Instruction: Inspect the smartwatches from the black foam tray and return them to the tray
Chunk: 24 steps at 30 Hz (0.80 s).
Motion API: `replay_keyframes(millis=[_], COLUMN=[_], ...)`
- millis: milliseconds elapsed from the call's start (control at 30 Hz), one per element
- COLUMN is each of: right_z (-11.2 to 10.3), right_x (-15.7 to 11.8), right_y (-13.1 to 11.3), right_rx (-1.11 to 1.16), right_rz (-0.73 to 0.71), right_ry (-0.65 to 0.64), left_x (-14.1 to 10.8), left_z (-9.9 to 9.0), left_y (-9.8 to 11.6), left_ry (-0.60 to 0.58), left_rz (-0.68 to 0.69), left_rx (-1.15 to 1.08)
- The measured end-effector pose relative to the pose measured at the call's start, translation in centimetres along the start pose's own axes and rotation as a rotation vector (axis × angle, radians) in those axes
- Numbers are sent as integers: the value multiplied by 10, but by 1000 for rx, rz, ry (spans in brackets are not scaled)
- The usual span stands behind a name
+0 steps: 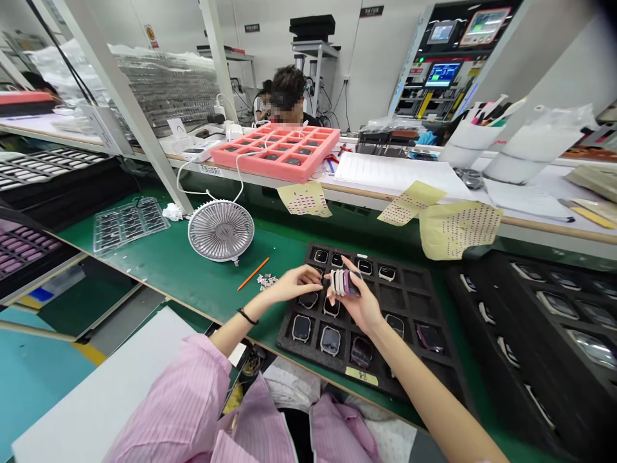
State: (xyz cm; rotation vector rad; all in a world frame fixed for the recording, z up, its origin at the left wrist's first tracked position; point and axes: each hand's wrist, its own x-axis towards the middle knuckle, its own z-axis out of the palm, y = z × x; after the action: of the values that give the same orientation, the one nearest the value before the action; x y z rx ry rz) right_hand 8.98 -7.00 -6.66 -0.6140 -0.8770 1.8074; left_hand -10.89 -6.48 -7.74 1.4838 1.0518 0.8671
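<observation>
My right hand (359,302) is wrapped round a stack of watch cases (343,283), white ones on the left and purple and dark ones on the right. It is over a black foam tray (407,297) whose square compartments hold several square watches (330,340). To its left, my left hand (299,283) has bent fingers over a watch in the tray's second row; whether the fingertips hold it is too small to tell. A yellow label (361,376) lies on the tray's front edge.
A fan (220,230), an orange stick (253,274) and small scraps (267,281) lie left on the green table (193,283). More black trays (520,347) stand right. A pink tray (277,151) rests on the shelf; a person (288,90) sits behind it.
</observation>
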Motion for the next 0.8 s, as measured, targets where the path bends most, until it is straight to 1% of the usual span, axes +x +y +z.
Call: replay_keyframes(millis=[33,67,133,167,200,267,367,467,633,800], right_z=[-1,-1,-2,-2,-2,0,1,1,1,1], right_x=[1,2,4,4,4,3,0,1,2,2], right_y=[-2,-4,-7,-7,-7,-5,-2,-1,-2,-1], right_rx=[5,16,42,54,60,56,34,34,53,69], right_rz=[-3,-8,-13,-14,-11,2,31,47,70,95], right_ry=[20,39,65,70,70,59,41,36,37,40], left_x=[-3,-6,-9,-9,-9,-5,2,6,9,14], left_z=[-18,-35,-62,-72,-78,-84,-83,-84,-93,-98], left_y=[2,3,3,1,-1,-8,-17,-22,-25,-23], left_ry=[-1,-1,15,15,13,-1,-28,-59,-120,-97], left_rz=[8,-19,-70,-96,-118,-155,-200,-224,-232,-208], left_rx=[338,643,805,854,870,908,919,880,774,726])
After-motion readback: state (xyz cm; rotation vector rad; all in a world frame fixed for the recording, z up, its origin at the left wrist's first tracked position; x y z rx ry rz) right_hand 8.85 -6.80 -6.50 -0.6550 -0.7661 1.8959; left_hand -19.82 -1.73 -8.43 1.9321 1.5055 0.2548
